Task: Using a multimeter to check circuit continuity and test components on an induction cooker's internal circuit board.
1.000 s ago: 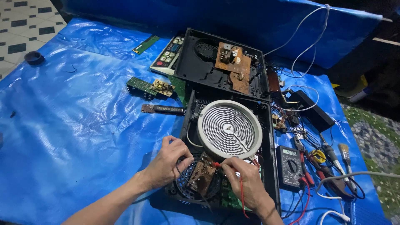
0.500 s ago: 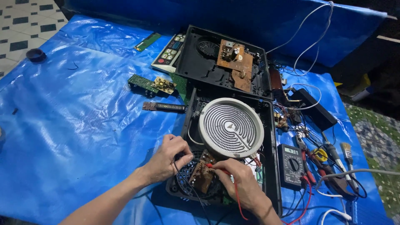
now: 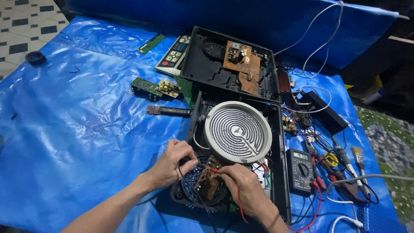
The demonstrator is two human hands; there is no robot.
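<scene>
An opened black cooker housing [image 3: 280, 142] lies on the blue tarp, with a round white coil heating element [image 3: 237, 131] inside it. Below the coil sits a small brown circuit board [image 3: 208, 182] over a round fan grille. My left hand [image 3: 174, 162] pinches a black test probe whose tip reaches the board's top edge. My right hand [image 3: 242, 186] holds a red test probe, its tip touching the board near the black one. Red and black leads run down from both hands. A black multimeter [image 3: 301, 168] lies just right of the housing.
A second open black housing [image 3: 202, 64] with a brown circuit board [image 3: 242, 65] lies behind. Loose boards [image 3: 156, 88] and a keypad panel [image 3: 174, 54] lie at left. Pliers, a screwdriver, a brush [image 3: 357, 157] and white cables clutter the right. A tiled floor shows at upper left.
Both hands stay at the small board, shifting slightly; the probe tips have drawn together at the board's top edge. The view has shifted a little.
</scene>
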